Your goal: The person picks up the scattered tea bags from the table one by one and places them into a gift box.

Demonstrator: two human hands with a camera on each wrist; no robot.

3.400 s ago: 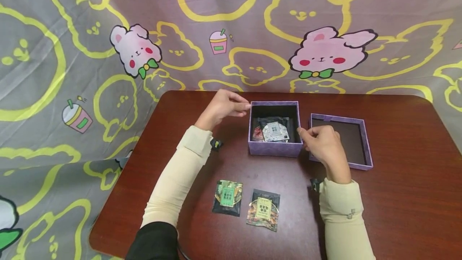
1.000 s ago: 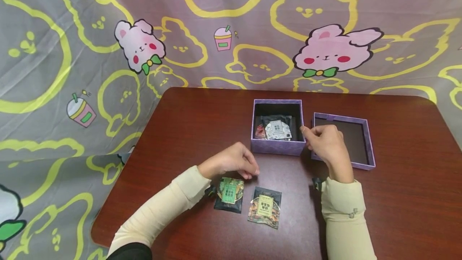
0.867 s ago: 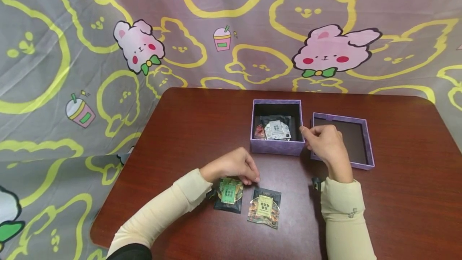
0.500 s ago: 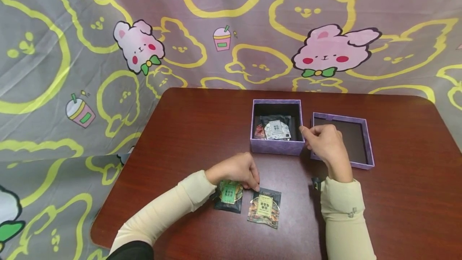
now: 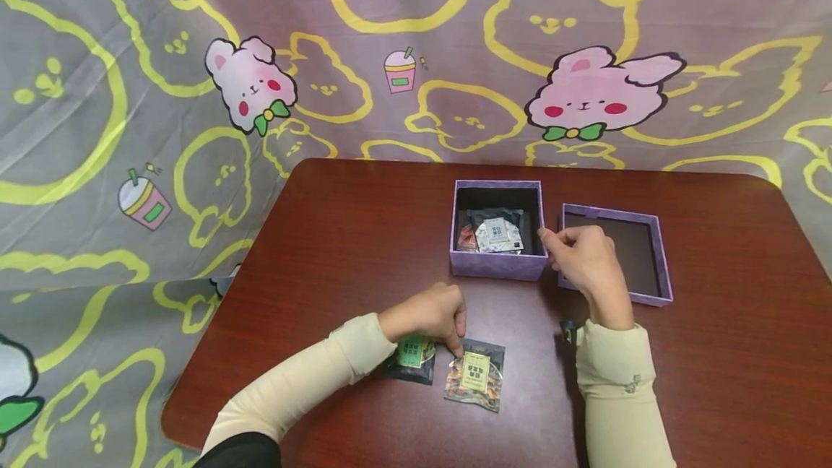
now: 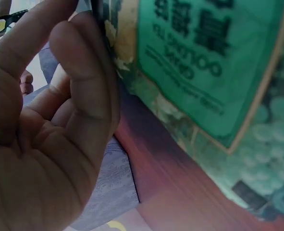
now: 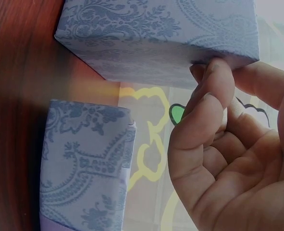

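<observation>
My left hand [image 5: 425,315] lies over a green packet [image 5: 411,360] near the table's front, fingers curled down along its right edge. The fingertips [image 5: 457,347] reach the top left corner of an orange packet [image 5: 474,375] beside it. In the left wrist view the green packet [image 6: 204,53] fills the frame against my curled fingers [image 6: 84,72]. My right hand [image 5: 581,258] pinches the right front corner of an open purple box [image 5: 497,267]; its fingers [image 7: 206,106] touch the box [image 7: 156,43]. Several packets [image 5: 497,231] lie inside.
The box's purple lid [image 5: 658,260] lies upside down just right of the box, behind my right hand, and shows as a lid [image 7: 84,159] in the right wrist view. The brown table [image 5: 357,237] stands against a rabbit-print cloth [image 5: 195,92] hanging behind and to the left.
My left hand came from the box's left rim down to the front and settled over the green packet, curling toward the orange one. The right hand stayed at the box.
</observation>
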